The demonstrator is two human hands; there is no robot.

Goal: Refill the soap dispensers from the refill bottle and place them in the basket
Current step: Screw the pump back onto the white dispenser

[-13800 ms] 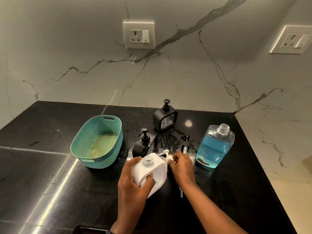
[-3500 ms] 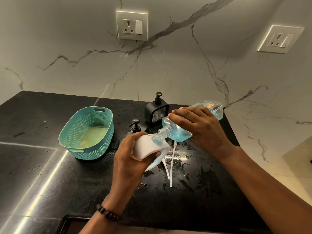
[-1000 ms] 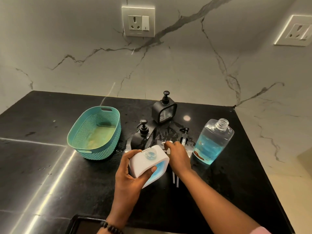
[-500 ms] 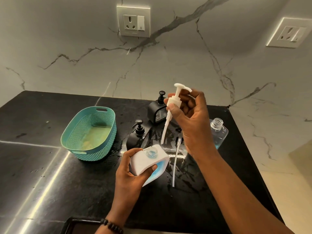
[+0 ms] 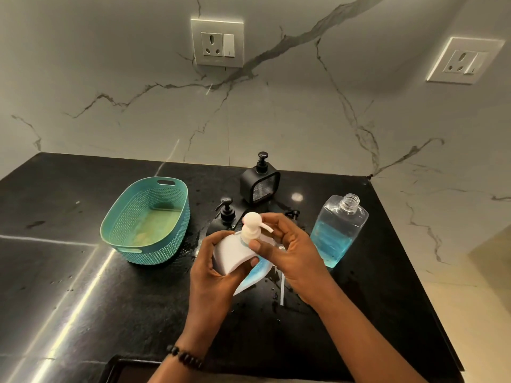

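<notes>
Since a half-second ago, white pump [image 5: 251, 226] came down onto white dispenser [image 5: 235, 251]. Left hand [image 5: 214, 268] wraps the body; right hand [image 5: 287, 248] pinches the collar. Smooth, rigid plastic, wet, likely slippery and heavier filled; grip the flat sides. Refill bottle [image 5: 338, 230] at 2 o'clock, uncapped. Perforated teal basket [image 5: 146, 221] at 10 o'clock. Black dispensers [image 5: 260, 183] at 12 o'clock.

Both forearms are bare, with no sleeve in view on either. The left hand [image 5: 214, 275] has a bracelet of round dark beads [image 5: 184, 356] around its wrist. The right hand [image 5: 290, 248] wears nothing visible: no ring, band or watch.
</notes>
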